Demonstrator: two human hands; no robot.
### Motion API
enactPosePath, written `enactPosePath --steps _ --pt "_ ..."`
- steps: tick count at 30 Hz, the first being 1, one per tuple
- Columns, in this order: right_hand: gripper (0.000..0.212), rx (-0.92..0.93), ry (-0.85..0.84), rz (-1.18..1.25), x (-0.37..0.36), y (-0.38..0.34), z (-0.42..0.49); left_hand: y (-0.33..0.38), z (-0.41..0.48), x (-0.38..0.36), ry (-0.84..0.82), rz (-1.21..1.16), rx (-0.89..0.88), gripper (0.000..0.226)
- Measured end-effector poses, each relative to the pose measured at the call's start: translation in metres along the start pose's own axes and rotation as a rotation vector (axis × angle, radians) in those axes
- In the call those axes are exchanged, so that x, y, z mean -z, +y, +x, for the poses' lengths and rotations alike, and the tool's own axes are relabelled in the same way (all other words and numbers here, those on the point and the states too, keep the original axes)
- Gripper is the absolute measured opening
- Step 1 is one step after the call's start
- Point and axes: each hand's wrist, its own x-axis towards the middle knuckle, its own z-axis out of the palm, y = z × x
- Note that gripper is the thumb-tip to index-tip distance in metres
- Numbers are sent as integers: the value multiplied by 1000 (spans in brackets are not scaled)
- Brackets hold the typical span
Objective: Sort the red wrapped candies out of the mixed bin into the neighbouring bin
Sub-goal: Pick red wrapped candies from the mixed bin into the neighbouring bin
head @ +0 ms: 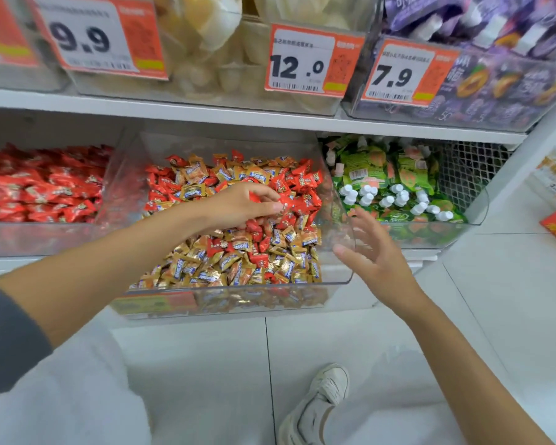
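A white shop shelf (174, 108) carries a row of clear plastic bins above a white tiled floor (206, 345). A pale shoe (331, 383) rests on the tiles below. On the upper tier, orange price tags read 9.9 (84, 40), 12.0 (297, 64) and 7.9 (395, 75).

On the lower tier the mixed bin (270, 285) sits in the middle, tilted forward, heaped with gold wrapped candies (225, 261) and red wrapped candies (302, 181). The red ones are thickest toward its back and right side, the gold ones toward its front rim. The neighbouring bin (29, 240) stands just beside its left wall and is filled with red candies only. On the right, touching the mixed bin's other wall, a third bin (430, 234) holds green pouches with white caps (382, 175).

The tops of all three lower bins are open under the upper shelf, and the space over the mixed bin's front rim is taken only by the two forearms.

The left hand (238, 207) reaches in over the middle of the heap, its fingers curled and pinching a red candy (284, 205) at the fingertips, with another scrap of red wrapper showing between the fingers. The right hand (376, 248) hovers at the mixed bin's front right corner, fingers (363, 220) spread and straight, holding nothing; whether it touches the wall I cannot tell.
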Motion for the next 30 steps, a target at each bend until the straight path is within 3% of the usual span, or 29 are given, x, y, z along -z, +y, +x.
enactPosePath --steps 3,5,10,12,15,17,20,25,30 --pt "47 263 209 -209 -5 -19 5 -4 -14 16 46 13 1 30" --pt "39 355 194 -263 -13 -35 7 -11 -22 28 69 -38 12 26" --pt "34 132 -257 -359 -40 -51 30 -31 -41 63 164 -150 -9 19" --pt "21 62 -361 -385 -57 -43 43 -34 -48 74 250 -94 -13 17" --pt "31 -37 -493 -346 -89 -31 54 -45 -56 83 291 77 -78 28" --pt "22 -35 -485 -322 -100 -31 58 -49 -63 83 268 215 -106 36" --pt "6 -43 -470 -322 -94 -34 67 -51 -65 83 290 212 -120 27" --pt "14 23 -242 -235 -68 -35 73 -55 -65 88 326 289 -131 26" --pt "23 -64 -338 -257 -57 -25 69 -63 -67 88 342 308 -95 24"
